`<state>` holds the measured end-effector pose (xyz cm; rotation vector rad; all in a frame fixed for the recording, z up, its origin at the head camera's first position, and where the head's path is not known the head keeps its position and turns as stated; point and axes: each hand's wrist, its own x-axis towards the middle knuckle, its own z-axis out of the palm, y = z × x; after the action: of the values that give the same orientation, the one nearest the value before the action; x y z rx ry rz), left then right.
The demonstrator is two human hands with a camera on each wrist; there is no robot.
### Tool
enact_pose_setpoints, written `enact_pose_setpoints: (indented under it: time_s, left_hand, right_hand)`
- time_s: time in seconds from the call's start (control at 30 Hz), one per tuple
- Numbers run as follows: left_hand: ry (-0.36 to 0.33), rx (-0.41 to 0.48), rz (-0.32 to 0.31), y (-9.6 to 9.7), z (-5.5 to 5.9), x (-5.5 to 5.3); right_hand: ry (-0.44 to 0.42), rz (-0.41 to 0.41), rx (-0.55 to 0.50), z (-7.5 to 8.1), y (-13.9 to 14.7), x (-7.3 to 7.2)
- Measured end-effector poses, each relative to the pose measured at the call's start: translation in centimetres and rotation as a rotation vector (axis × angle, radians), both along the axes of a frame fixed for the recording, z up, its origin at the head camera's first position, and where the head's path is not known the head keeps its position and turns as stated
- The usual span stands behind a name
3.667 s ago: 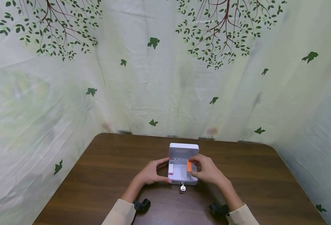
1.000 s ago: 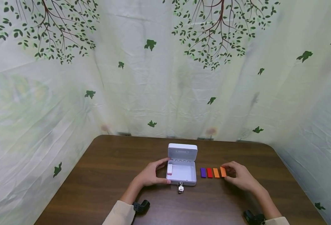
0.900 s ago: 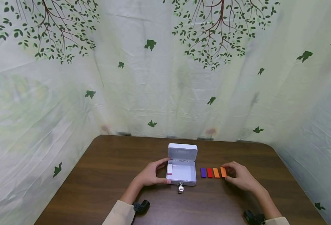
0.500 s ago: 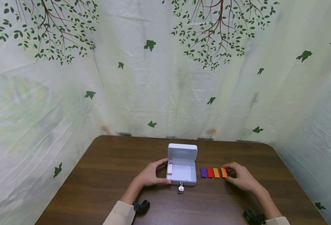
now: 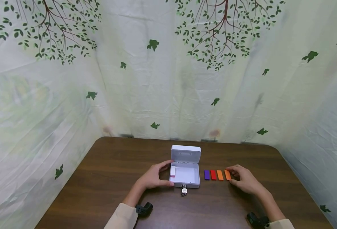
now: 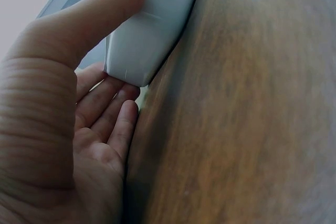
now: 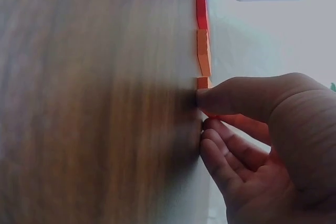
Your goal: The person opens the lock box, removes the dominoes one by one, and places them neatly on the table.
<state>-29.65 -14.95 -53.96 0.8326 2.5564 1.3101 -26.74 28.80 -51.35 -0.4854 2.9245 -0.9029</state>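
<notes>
A white hinged box [image 5: 185, 183] stands on the table with its lid raised. My left hand [image 5: 154, 176] grips its left side, thumb at the front corner and fingers toward the back. In the left wrist view the thumb [image 6: 105, 17] lies over the box's edge. Inside, against the left wall, is a white block [image 5: 173, 171] with a pink edge. To the right lie a purple block [image 5: 207, 175], a red block [image 5: 213, 175] and an orange block [image 5: 220, 175] in a row. At the row's right end, my right hand [image 5: 244, 179] pinches a second orange block [image 5: 227, 175] at table level.
A metal latch [image 5: 184, 190] hangs from the box's front. The brown wooden table [image 5: 114, 159] runs back to a leaf-printed curtain [image 5: 168, 79]. Black wrist cameras sit at the left cuff and right cuff.
From inside the box, my right hand has moved right with the orange block to the row's end on the table. Over the last second it has barely shifted. The left hand stays put.
</notes>
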Motion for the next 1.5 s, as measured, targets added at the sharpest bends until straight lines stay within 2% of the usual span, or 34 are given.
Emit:
enact_pose_setpoints:
  time_s: [0.27, 0.6, 0.83, 1.07, 1.2, 1.5]
  left_hand:
    - [0.004, 0.020, -0.014, 0.1, 0.2, -0.1]
    - [-0.001, -0.006, 0.007, 0.1, 0.2, -0.2]
    - [0.006, 0.000, -0.002, 0.1, 0.3, -0.2]
    - [0.013, -0.007, 0.003, 0.1, 0.0, 0.0]
    - [0.008, -0.002, 0.006, 0.1, 0.1, 0.1]
    - [0.007, 0.006, 0.000, 0.0, 0.2, 0.1]
  right_hand:
    - [-0.005, 0.002, -0.010, 0.0, -0.1, 0.1]
    - [-0.003, -0.015, -0.021, 0.0, 0.0, 0.2]
    - [-0.007, -0.013, -0.041, 0.1, 0.1, 0.3]
    - [0.025, 0.018, -0.058, 0.3, 0.2, 0.5]
    - [0.052, 0.006, -0.064, 0.6, 0.0, 0.5]
    - [0.083, 0.012, -0.105, 1.5, -1.7, 0.6]
